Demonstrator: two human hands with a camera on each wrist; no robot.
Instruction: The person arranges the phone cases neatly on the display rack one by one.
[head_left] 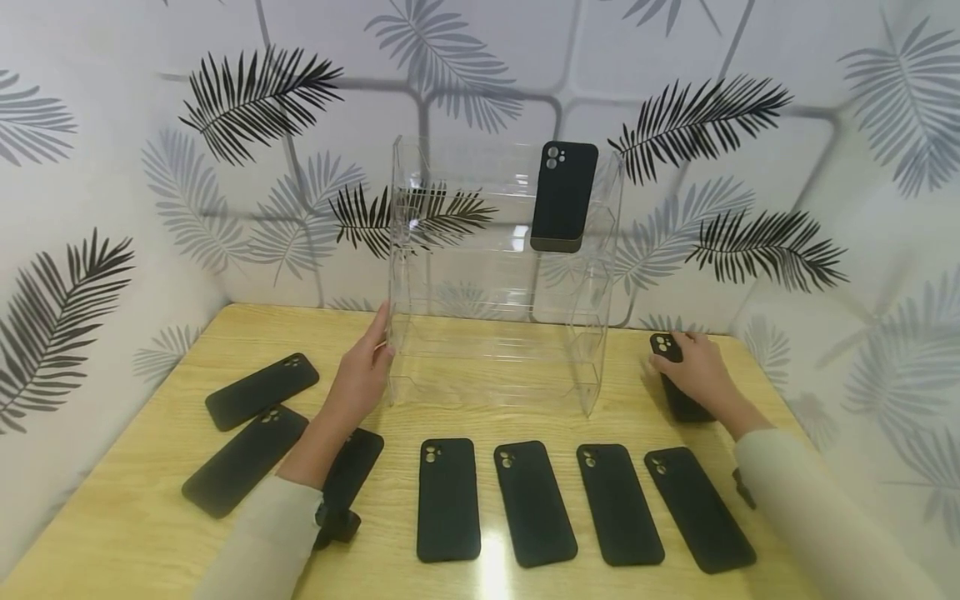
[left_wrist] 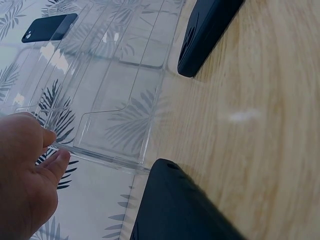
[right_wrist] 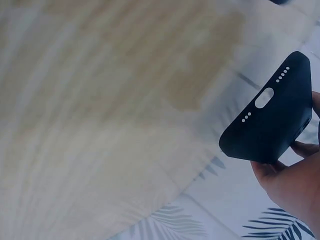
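Observation:
A clear stepped acrylic display rack [head_left: 395, 275] stands at the back of the table. My left hand [head_left: 356, 383] grips its left side edge, thumb in front; in the left wrist view thumb and finger pinch the clear edge [left_wrist: 107, 160]. One black phone case [head_left: 566, 192] leans on an upper tier at the right. To the right of the rack, my right hand [head_left: 701, 371] holds another black phone case [head_left: 682, 406] by its sides near the camera cutouts. In the right wrist view that case [right_wrist: 280, 125] shows its bottom end with port and speaker holes.
Several black phone cases [head_left: 448, 500] lie in a row along the front of the wooden table [head_left: 390, 575]. More cases [head_left: 262, 392] lie at the left, two overlapping, one partly under my left forearm. A leaf-patterned wall [head_left: 480, 50] stands close behind the rack.

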